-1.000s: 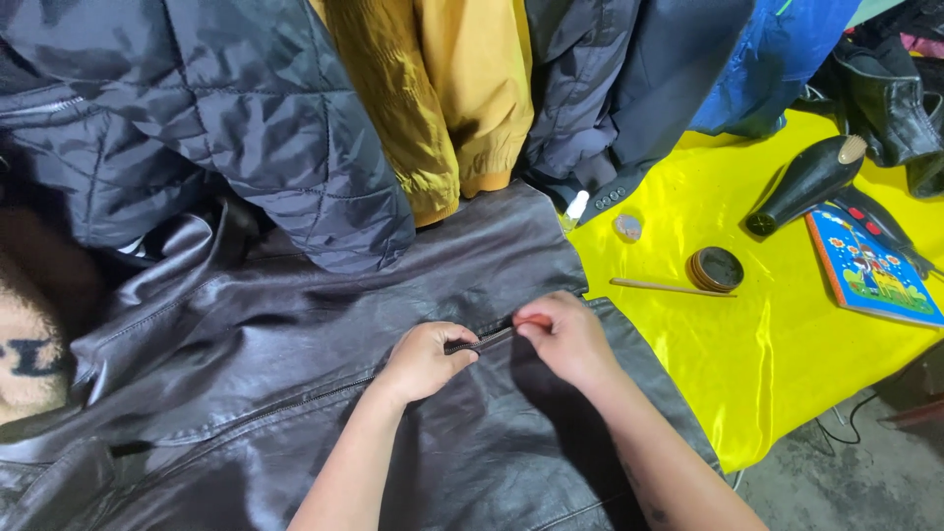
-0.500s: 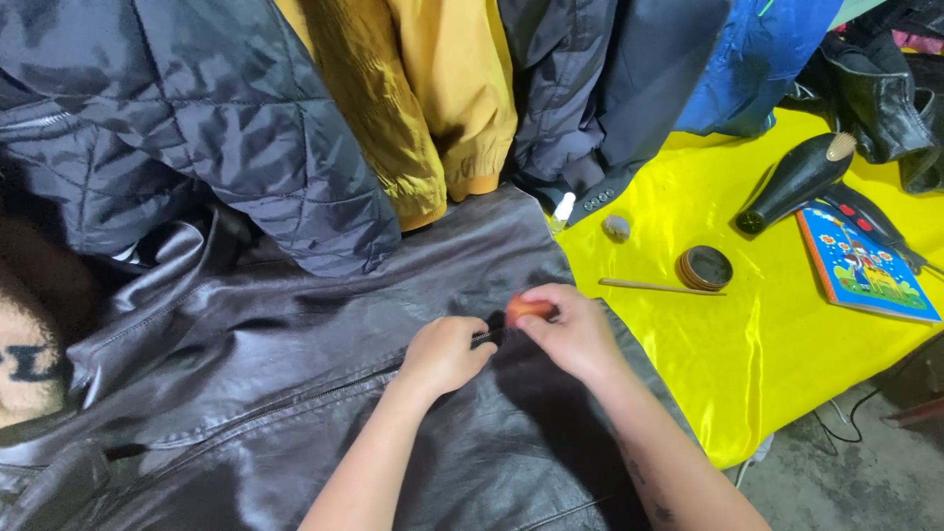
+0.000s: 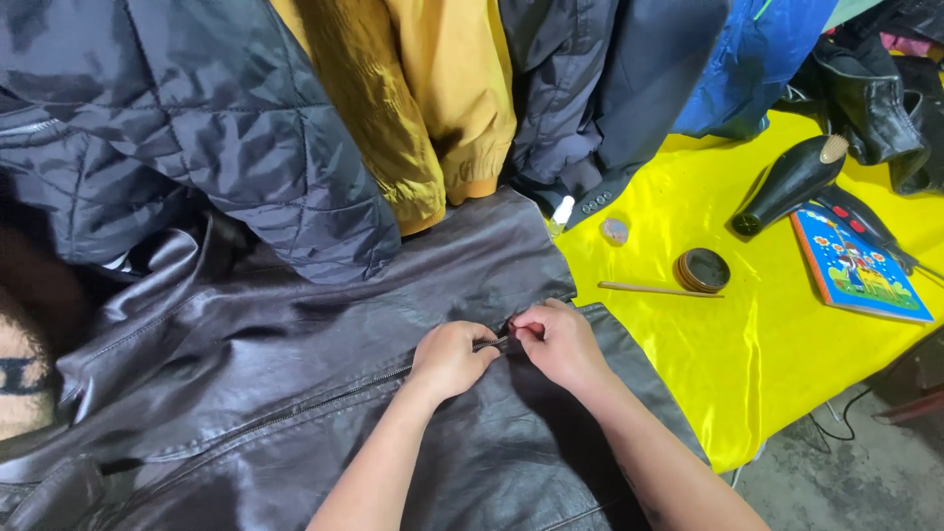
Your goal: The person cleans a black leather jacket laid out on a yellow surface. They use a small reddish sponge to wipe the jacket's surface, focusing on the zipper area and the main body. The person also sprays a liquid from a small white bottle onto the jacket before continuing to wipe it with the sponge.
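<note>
A big dark leather jacket [image 3: 295,393] lies flat under both hands. Its zipper [image 3: 344,393] runs off to the left from the fingers. The left hand [image 3: 452,359] is closed and pinches the zipper's end. The right hand [image 3: 556,339] is closed too, pinching the same spot, touching the left one. To the right of the hands, on the yellow surface [image 3: 767,364], lie a thin stick [image 3: 659,289] and a round tin [image 3: 702,269].

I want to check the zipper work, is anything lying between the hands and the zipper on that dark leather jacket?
Nothing visible does. The left hand and right hand both already pinch the zipper of the dark leather jacket, meeting at its end near the jacket's edge.
</note>
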